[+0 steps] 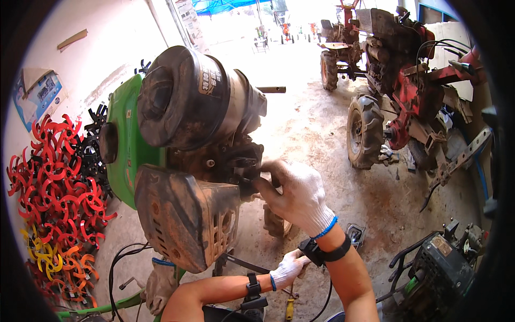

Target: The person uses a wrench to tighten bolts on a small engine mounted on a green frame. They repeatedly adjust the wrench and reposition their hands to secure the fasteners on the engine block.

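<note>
A small engine with a green fuel tank [124,145], a black round air filter housing [177,96] and a dirt-stained muffler cover [171,214] stands before me. My right hand [298,193], in a white knit glove with a blue cuff, reaches to the engine's right side. Its thumb and bent fingers close at the dark carburetor area [248,174]; what they grip is hidden. Lower down, my left hand [288,268], gloved alike, has its fingers drawn together beside my right wrist. Their tips are covered, so any held item cannot be made out.
Red, orange and yellow curved tiller blades [59,182] are piled at the left wall. A red walking tractor [399,102] stands at the right. Another engine [440,263] sits lower right. A yellow-handled tool [290,309] lies on the floor, and black cables [115,263] loop at lower left.
</note>
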The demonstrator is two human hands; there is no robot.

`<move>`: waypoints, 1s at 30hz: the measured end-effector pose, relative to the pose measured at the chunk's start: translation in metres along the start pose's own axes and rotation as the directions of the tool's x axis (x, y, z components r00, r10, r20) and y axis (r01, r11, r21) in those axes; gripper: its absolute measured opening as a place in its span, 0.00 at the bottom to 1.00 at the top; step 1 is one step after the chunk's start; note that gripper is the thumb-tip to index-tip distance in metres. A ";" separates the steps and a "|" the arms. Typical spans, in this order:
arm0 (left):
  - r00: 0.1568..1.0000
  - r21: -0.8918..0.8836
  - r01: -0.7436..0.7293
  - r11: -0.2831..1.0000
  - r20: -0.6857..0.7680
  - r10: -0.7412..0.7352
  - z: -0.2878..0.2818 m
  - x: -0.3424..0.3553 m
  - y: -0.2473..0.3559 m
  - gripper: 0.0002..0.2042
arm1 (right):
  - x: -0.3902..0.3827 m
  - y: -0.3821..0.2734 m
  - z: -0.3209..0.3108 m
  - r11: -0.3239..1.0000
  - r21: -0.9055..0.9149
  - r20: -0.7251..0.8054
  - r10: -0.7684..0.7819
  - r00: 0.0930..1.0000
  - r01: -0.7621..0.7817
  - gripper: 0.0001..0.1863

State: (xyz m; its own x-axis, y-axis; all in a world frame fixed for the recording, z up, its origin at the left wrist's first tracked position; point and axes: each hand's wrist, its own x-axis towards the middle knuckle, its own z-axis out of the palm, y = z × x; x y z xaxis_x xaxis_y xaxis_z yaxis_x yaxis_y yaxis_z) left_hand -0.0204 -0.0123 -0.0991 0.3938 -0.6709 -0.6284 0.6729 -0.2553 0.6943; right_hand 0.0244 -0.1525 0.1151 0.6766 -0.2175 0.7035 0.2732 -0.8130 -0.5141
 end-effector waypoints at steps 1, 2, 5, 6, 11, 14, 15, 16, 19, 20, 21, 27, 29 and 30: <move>1.000 -0.032 -0.025 0.999 0.018 0.025 0.001 0.000 -0.001 0.06 | 0.000 0.000 0.001 0.999 0.042 -0.039 -0.009 0.999 0.011 0.11; 1.000 -0.003 -0.003 1.000 0.003 0.003 0.000 0.000 -0.001 0.04 | 0.001 0.000 0.001 0.996 0.082 -0.082 -0.036 0.996 0.043 0.11; 0.998 0.039 0.018 0.999 0.060 -0.020 -0.003 0.001 -0.001 0.08 | 0.003 0.000 0.002 0.999 -0.026 -0.028 -0.031 0.999 0.031 0.08; 0.998 0.051 0.024 0.998 0.053 -0.027 -0.004 0.001 -0.001 0.08 | 0.003 0.001 0.002 1.000 0.002 -0.019 -0.017 1.000 0.017 0.08; 0.998 0.031 0.016 0.999 0.053 -0.018 -0.007 0.004 -0.004 0.08 | 0.003 0.001 0.003 0.999 0.013 -0.075 -0.041 0.996 0.042 0.09; 0.998 0.030 0.033 0.999 0.055 -0.035 -0.006 0.004 -0.005 0.08 | 0.003 0.002 0.003 0.997 -0.072 -0.019 -0.040 0.999 0.038 0.09; 0.998 0.034 0.044 0.998 0.044 -0.046 -0.006 0.004 -0.005 0.08 | 0.003 0.002 0.004 0.999 -0.029 -0.019 -0.030 0.999 0.030 0.08; 0.998 0.038 0.055 0.998 0.033 -0.056 -0.006 0.004 -0.005 0.08 | 0.003 0.002 0.004 1.000 -0.006 -0.038 -0.015 0.999 0.015 0.08; 0.998 0.032 0.037 0.999 0.040 -0.038 -0.006 0.002 -0.003 0.07 | 0.004 0.002 0.006 0.998 0.036 -0.113 -0.042 0.993 0.047 0.07; 0.998 0.042 0.040 0.998 0.050 -0.042 -0.006 0.002 -0.003 0.07 | 0.004 0.003 0.006 0.998 0.025 -0.112 -0.052 0.992 0.055 0.07; 0.998 0.047 0.044 0.998 0.052 -0.046 -0.005 0.000 -0.002 0.07 | 0.005 0.003 0.007 0.998 0.014 -0.111 -0.062 0.992 0.064 0.06; 0.999 0.062 0.030 0.998 0.024 -0.032 -0.004 0.000 -0.001 0.08 | 0.008 0.002 0.007 0.998 0.013 -0.146 -0.063 0.987 0.066 0.07; 0.999 0.050 0.033 0.998 0.018 -0.034 -0.004 0.000 -0.003 0.08 | 0.011 0.001 0.009 0.989 0.008 -0.241 -0.141 0.960 0.148 0.07; 0.999 0.038 0.042 0.998 0.019 -0.042 -0.005 0.001 -0.005 0.08 | 0.012 0.000 0.009 0.990 -0.007 -0.231 -0.142 0.962 0.144 0.08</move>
State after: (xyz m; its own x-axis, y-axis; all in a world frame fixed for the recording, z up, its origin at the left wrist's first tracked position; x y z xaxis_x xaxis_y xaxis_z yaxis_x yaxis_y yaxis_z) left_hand -0.0200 -0.0088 -0.1047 0.3533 -0.6723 -0.6505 0.6641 -0.3095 0.6806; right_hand 0.0388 -0.1506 0.1190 0.4543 -0.2188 0.8636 0.3631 -0.8397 -0.4038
